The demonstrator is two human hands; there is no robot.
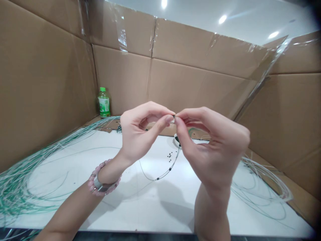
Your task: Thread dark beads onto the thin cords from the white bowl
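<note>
- Delicately, the left hand (136, 134) and right hand (213, 147) are pinching a thin beaded cord (165, 174) between their fingertips (both nearly closed).
- Loose black beads (170, 155) are lying just beside that cord.

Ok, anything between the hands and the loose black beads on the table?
Nothing solid. The left hand and right hand pinch a thin cord above the loose black beads. Only that cord, hanging from the pinch, passes close beside them.

the head-worn view looks forward and down, close above the left hand (141, 132) and right hand (213, 149).
</note>
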